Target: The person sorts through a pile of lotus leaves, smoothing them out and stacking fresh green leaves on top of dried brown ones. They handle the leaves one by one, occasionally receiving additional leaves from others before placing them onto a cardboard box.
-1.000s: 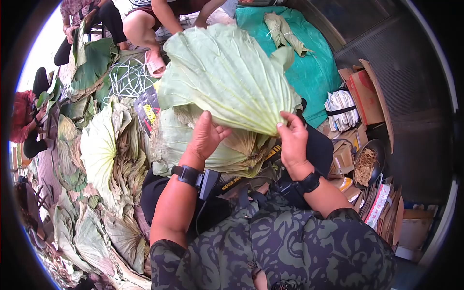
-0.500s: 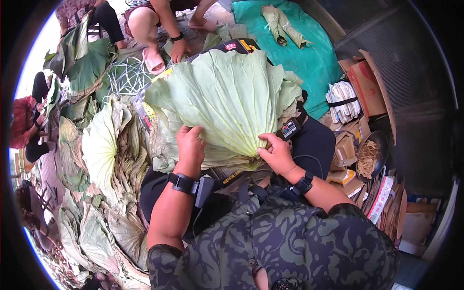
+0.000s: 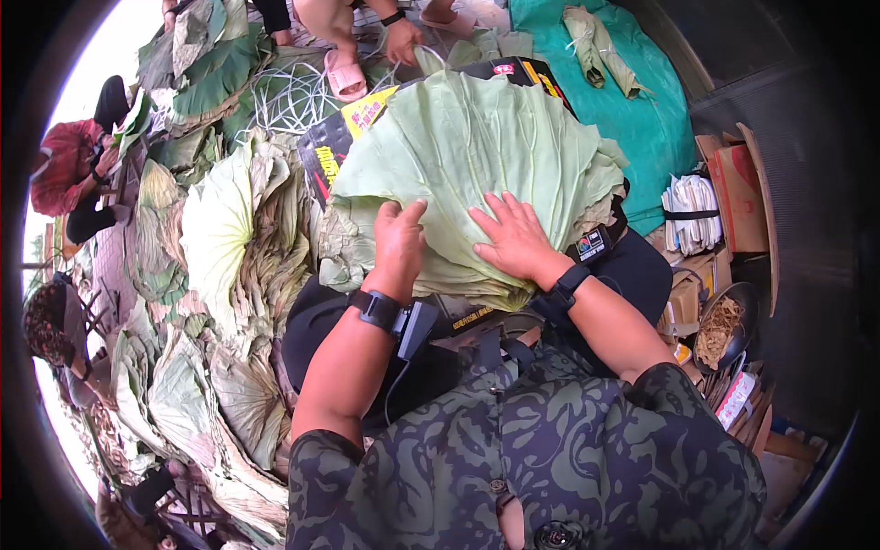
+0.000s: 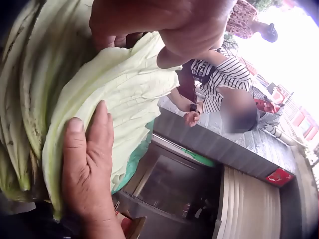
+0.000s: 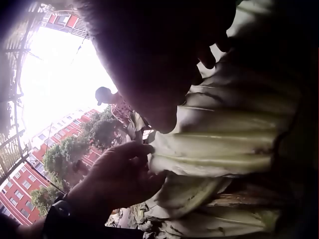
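Note:
A broad pale green leaf (image 3: 458, 147) with fanned ribs lies over other leaves across the person's lap in the head view. The left hand (image 3: 397, 247) pinches its left edge between thumb and curled fingers. Flat on the ribbed surface rests the right hand (image 3: 515, 236), its fingers spread. In the left wrist view the left hand (image 4: 164, 25) is at the edge of the leaf (image 4: 119, 89), with the right hand (image 4: 89, 169) laid on it. The right wrist view shows the left hand (image 5: 122, 174) at the edge of the leaf (image 5: 214, 144); the near hand is dark there.
Stacks of dried leaves (image 3: 238, 229) lie at the left, near white strings (image 3: 293, 96). A teal sheet (image 3: 655, 119) holds rolled leaves (image 3: 596, 46). Cardboard boxes (image 3: 741, 197) and a dark pan (image 3: 724, 330) stand at the right. Other people sit or crouch around.
The large leaf has come down onto the leaves on the lap. The right hand has released the leaf's gathered base and now lies flat on it; the left hand has closed on the edge.

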`<move>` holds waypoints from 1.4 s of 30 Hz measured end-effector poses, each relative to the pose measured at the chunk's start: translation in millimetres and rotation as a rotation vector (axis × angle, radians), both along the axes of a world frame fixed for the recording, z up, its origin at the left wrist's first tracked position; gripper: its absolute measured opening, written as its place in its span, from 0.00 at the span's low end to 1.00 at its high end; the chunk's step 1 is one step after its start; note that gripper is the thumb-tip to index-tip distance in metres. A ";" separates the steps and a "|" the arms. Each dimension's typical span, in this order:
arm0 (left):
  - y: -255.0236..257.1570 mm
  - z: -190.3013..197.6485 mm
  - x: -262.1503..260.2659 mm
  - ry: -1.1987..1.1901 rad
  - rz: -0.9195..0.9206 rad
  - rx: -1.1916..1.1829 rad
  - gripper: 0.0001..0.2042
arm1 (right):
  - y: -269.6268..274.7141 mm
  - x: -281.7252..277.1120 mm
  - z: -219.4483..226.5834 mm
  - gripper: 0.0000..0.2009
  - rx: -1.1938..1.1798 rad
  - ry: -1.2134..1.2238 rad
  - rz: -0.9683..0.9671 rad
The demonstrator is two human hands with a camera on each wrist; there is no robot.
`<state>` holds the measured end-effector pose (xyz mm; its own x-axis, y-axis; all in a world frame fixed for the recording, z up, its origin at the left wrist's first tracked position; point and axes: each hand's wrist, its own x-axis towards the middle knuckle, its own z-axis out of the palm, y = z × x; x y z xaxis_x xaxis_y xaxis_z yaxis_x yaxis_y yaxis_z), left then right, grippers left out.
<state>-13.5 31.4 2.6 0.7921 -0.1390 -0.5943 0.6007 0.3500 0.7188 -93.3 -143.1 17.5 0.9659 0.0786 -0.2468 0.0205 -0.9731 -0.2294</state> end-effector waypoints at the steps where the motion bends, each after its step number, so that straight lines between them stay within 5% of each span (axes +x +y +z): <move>1: 1.8 -2.3 9.0 0.006 0.014 0.003 0.15 | -0.1 1.2 0.7 0.29 0.003 0.006 0.014; 3: 7.0 -7.5 28.5 -0.009 0.230 -0.083 0.16 | -1.5 -1.6 1.5 0.29 0.015 -0.038 0.009; 9: 30.2 1.6 67.4 -0.001 0.352 -0.601 0.18 | -1.9 -4.5 0.9 0.29 0.042 -0.055 -0.016; 13: 55.0 -7.4 83.8 -0.052 0.512 -0.348 0.13 | -1.3 -3.2 2.4 0.30 0.047 -0.041 -0.013; 16: 96.3 7.1 86.8 -0.402 0.579 -0.103 0.12 | 0.2 -3.0 3.3 0.29 0.065 -0.027 -0.048; 17: 100.5 34.2 82.9 -0.369 0.744 -0.139 0.15 | -1.7 -3.4 2.2 0.29 0.101 -0.023 -0.044; 18: 137.8 11.5 96.8 -0.347 0.760 -0.198 0.18 | -2.3 -4.2 1.6 0.29 0.080 -0.029 -0.087; 20: 154.5 30.9 97.2 -0.019 0.933 -0.265 0.31 | -1.4 -3.4 -0.4 0.29 0.110 -0.041 -0.036; 21: 170.6 12.6 100.8 0.026 0.841 -0.325 0.37 | -3.8 -2.9 -0.9 0.29 0.103 -0.046 -0.059; 23: 125.0 35.0 86.9 0.069 0.838 -0.305 0.38 | -8.9 -2.1 -3.2 0.27 0.185 -0.087 -0.007; 27: 67.8 25.8 67.9 -0.100 0.392 -0.340 0.21 | -53.5 15.0 11.5 0.18 0.385 -0.598 -0.151; 31: 20.7 43.8 40.2 -0.243 -0.035 -0.203 0.18 | -138.6 32.2 13.4 0.16 0.281 -0.785 -0.661; 36: -7.9 41.4 19.7 -0.377 -0.343 0.099 0.14 | -237.4 33.4 -24.5 0.26 0.229 -0.410 -1.347; 38: -11.7 32.5 18.7 -0.438 -0.457 0.153 0.14 | -270.4 34.4 -65.3 0.27 0.331 -0.420 -1.338; 42: -20.8 15.4 18.9 -0.495 -0.644 0.239 0.15 | -265.1 48.3 -44.9 0.26 0.293 -0.463 -1.150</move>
<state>5.4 10.6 18.0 0.7778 -0.5675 -0.2701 0.2269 -0.1472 0.9627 -45.0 -408.2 -27.3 0.5037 -0.8637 0.0149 -0.6624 -0.3972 -0.6352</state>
